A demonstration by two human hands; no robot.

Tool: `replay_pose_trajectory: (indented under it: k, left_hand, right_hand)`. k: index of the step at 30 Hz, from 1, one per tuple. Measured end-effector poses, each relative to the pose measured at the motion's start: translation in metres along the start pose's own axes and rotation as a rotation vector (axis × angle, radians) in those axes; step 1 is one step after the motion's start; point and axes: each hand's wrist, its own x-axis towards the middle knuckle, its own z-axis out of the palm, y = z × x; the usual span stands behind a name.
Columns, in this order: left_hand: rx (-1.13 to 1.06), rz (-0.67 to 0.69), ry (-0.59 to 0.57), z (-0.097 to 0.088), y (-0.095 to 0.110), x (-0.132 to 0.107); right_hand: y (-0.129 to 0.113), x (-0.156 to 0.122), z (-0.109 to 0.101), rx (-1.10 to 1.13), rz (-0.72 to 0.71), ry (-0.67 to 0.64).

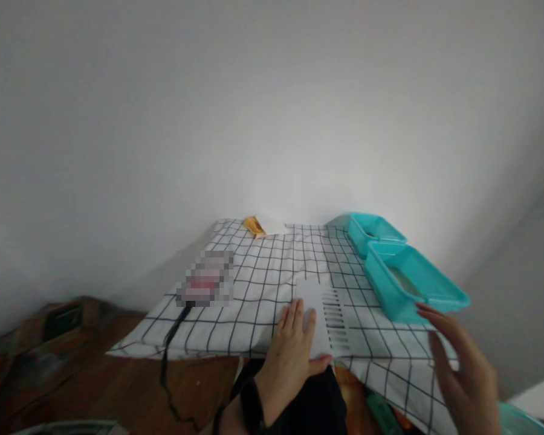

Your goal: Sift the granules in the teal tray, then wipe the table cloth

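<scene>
Pale wall (272, 121) rises behind your cloth-covered bench (254, 326). Under your left hand (286, 347) lies a white sheet (317, 329), its row of dark bars (334, 317) just right of the fingers, which rest flat on it, thumb spread, clamped on nothing. Your right hand (465, 368) is raised, its thumb and fingers apart with nothing seen between them; whether their tips touch the front teal basket (383, 296) you cannot tell. Past it, farther from those fingers, stands the rear teal basket (359, 234). Well left of your left fingers sits a blurred pinkish object (204, 281) with a dark cord (176, 329). Your sheet reaches close to the near edge, so a left palm dragged backward could slide it off; a careless right-hand sweep might knock the front basket.
</scene>
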Motion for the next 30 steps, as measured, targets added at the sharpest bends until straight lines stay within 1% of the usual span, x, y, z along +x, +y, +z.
replay_pose_trajectory:
  k: [2, 3, 5, 7, 9, 10, 12, 14, 16, 18, 19, 20, 22, 25, 28, 30]
  left_hand:
    - [0.03, 0.008, 0.036, -0.002, -0.001, 0.002]
    - [0.041, 0.02, 0.059, -0.002, -0.002, 0.001]
    - [0.048, 0.066, 0.084, -0.003, -0.007, -0.003]
    - [0.047, 0.125, 0.08, -0.004, -0.017, -0.011]
    - [0.05, 0.171, 0.068, -0.005, -0.029, -0.021]
    - [0.052, 0.184, 0.064, -0.006, -0.035, -0.026]
    - [0.052, 0.196, 0.053, -0.01, -0.045, -0.032]
    - [0.041, 0.187, 0.025, -0.014, -0.052, -0.034]
    - [0.015, 0.16, -0.023, -0.021, -0.057, -0.029]
    - [-0.026, 0.135, -0.091, -0.03, -0.062, -0.021]
    - [-0.048, 0.131, -0.129, -0.035, -0.066, -0.016]
    - [-0.07, 0.132, -0.166, -0.041, -0.07, -0.01]
    - [-0.098, 0.144, -0.228, -0.055, -0.08, 0.002]
    - [-0.092, 0.181, -0.271, -0.077, -0.096, 0.025]
    - [-0.06, 0.168, -0.244, -0.093, -0.113, 0.06]
    - [-0.026, 0.122, -0.184, -0.094, -0.127, 0.089]
  right_hand:
    - [-0.034, -0.005, 0.028, 0.085, -0.156, -0.231]
    - [-0.045, -0.009, 0.046, 0.097, -0.229, -0.323]
    - [-0.058, -0.023, 0.081, 0.064, -0.342, -0.424]
    - [-0.059, -0.037, 0.107, 0.001, -0.371, -0.437]
    - [-0.056, -0.045, 0.117, -0.022, -0.343, -0.436]
    - [-0.055, -0.045, 0.116, -0.007, -0.323, -0.447]
    - [-0.054, -0.038, 0.107, 0.063, -0.29, -0.506]
    - [-0.056, -0.022, 0.095, 0.133, -0.254, -0.587]
    - [-0.06, 0.0, 0.089, 0.195, -0.253, -0.679]
    - [-0.063, 0.026, 0.091, 0.253, -0.281, -0.763]
    - [-0.063, 0.041, 0.095, 0.277, -0.297, -0.787]
    - [-0.063, 0.056, 0.102, 0.292, -0.31, -0.797]
    - [-0.061, 0.088, 0.123, 0.286, -0.314, -0.771]
    - [-0.055, 0.129, 0.164, 0.195, -0.277, -0.718]
    - [-0.052, 0.154, 0.207, 0.088, -0.218, -0.698]
    - [-0.052, 0.164, 0.231, 0.068, -0.207, -0.692]
